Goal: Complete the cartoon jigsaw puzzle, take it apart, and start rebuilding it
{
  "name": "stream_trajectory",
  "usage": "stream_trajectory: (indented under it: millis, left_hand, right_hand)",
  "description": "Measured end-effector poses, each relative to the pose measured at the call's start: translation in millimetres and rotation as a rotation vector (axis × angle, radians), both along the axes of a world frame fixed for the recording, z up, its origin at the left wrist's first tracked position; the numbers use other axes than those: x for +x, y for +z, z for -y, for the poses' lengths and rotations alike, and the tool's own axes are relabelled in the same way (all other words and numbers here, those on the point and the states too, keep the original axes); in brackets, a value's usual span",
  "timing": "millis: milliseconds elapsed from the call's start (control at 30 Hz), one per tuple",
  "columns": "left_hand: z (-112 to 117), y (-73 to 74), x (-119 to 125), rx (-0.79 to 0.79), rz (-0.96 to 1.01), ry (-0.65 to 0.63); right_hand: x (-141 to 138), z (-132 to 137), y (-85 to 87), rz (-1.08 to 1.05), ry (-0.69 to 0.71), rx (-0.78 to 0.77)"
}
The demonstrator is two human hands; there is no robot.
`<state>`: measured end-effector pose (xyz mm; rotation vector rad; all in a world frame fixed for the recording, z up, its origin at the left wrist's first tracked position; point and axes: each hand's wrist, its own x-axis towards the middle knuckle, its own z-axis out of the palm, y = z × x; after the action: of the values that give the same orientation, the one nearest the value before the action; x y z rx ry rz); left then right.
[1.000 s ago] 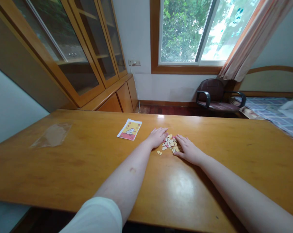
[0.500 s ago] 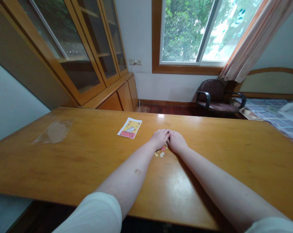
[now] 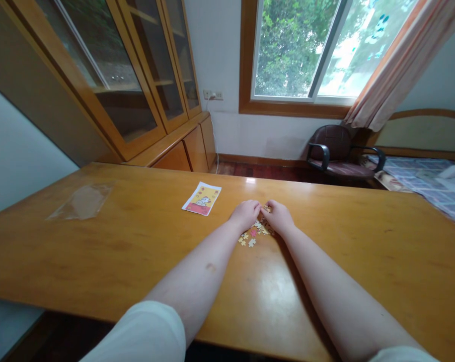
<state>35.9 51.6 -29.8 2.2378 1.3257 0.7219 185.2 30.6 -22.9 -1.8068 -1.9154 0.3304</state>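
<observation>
The left hand (image 3: 245, 214) and right hand (image 3: 279, 217) curl inward around the pieces (image 3: 253, 233); whether they grip any, I cannot tell. Small, knobbed, pale, yellow and pink, these lie loosely heaped on the bench (image 3: 155, 251), near a card (image 3: 203, 199).

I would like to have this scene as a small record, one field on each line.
Table: wooden, shiny
Left hand: at the puzzle pieces, fingers bent
Right hand: at the pieces, facing the left hand; grip unclear
Pieces: loose, partly hidden by the hands; yellow, pale and pink ones visible
Card: flat, left of the hands, cartoon animal printed
Plastic: clear, left of the card
Chair: beyond the table
</observation>
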Motion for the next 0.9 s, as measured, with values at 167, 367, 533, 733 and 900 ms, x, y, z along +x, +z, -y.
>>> stream_trajectory:
  millis: [167,367,533,733,900]
  left_hand:
    - [3.4,5.2,-1.4,0.047,0.011,-0.068]
    - [10.5,13.7,-3.2,0.155,-0.196,-0.352]
    - [10.3,15.2,-4.2,0.153,-0.247,-0.405]
    - [9.1,14.4,-1.7,0.144,-0.198,-0.388]
    - [5.2,10.7,-1.8,0.094,-0.140,-0.368]
  right_hand:
    - [18.3,-7.9,-3.7,-0.325,0.085,0.025]
    - [28.3,-17.9,-10.5,-0.498,0.063,0.021]
    - [26.7,-20.4,-14.1,-0.446,0.071,0.017]
    - [24.7,-20.0,-12.2,-0.393,0.103,0.011]
    - [23.7,-19.5,-10.8,-0.387,0.104,-0.001]
